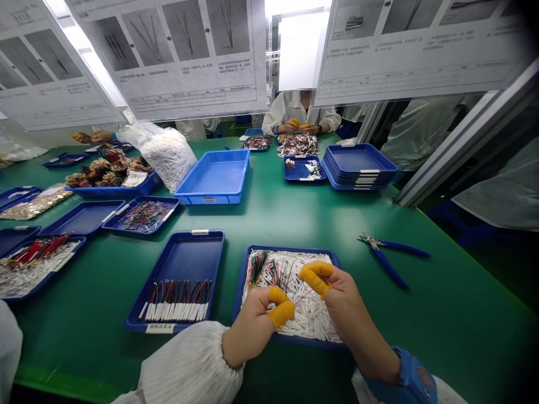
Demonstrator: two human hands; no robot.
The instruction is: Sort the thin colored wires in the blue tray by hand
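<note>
Both hands are over a blue tray (295, 248) filled with white tubes (314, 314), with thin coloured wires lying at its upper left. Yellow finger covers are on the thumb and forefinger of each hand. My left hand (263, 317) is pinched on a thin wire (300, 297) above the tubes. To its right, my right hand (337, 289) is curled with its fingertips together near the wire's other end; what they hold is too small to make out. Left of the hands, a blue tray (191, 252) holds a row of wires with white sleeves (177, 311).
Blue-handled pliers (389, 252) lie at the right. A light-blue bin (217, 174), stacked trays (360, 163) and a small tray (304, 168) stand farther back. More part-filled trays (145, 213) are at the left. A person (301, 115) sits opposite. Paper sheets (181, 84) hang above.
</note>
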